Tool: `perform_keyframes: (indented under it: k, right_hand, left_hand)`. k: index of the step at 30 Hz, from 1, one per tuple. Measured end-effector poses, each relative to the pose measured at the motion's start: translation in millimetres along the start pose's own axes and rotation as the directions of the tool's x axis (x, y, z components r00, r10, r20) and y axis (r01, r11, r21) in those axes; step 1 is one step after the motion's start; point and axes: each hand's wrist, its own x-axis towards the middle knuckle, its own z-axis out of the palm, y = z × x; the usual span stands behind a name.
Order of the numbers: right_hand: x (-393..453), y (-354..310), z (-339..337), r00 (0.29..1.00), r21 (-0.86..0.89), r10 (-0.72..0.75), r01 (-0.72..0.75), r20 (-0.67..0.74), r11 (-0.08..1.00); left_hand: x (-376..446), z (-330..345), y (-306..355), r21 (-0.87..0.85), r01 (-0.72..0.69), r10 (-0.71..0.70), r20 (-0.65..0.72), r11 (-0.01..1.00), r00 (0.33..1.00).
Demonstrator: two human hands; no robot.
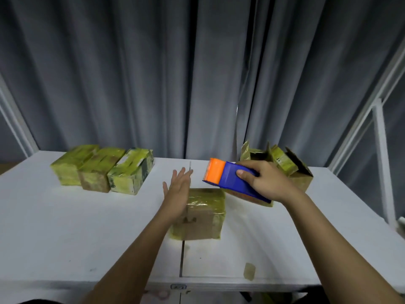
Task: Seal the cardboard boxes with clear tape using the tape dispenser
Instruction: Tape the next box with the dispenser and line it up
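Nearest the camera, two bare forearms reach out over a white table (65, 227), whose near edge carries a small label and whose top has a seam running toward the middle; a scrap of tape (249, 271) is stuck to the surface near that edge. Just beyond, at the centre, sits a cardboard box (201, 216) wrapped across its top in shiny yellowish tape. The left hand (176, 191) hovers at this box's far left corner with fingers straight and spread, holding nothing. The right hand (264, 181) curls round the blue handle of a tape dispenser (228, 178), gripping it firmly, thumb on top; the dispenser's orange front end points left and it is held in the air above and behind the centre box. Behind that hand stand open cardboard boxes (285, 165) with flaps raised (how many I cannot tell). At the far left, three taped boxes (103, 170) stand side by side, touching. Grey curtains (153, 73) hang behind the table
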Motion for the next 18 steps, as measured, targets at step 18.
perform_keyframes:
  k: [18]
  right_hand:
    - [31, -46, 3, 0.993, 0.068, -0.100, 0.096, 0.057, 0.993]
  left_hand:
    - [20, -72, 39, -0.612, 0.022, -0.095, -0.087, 0.790, 0.992]
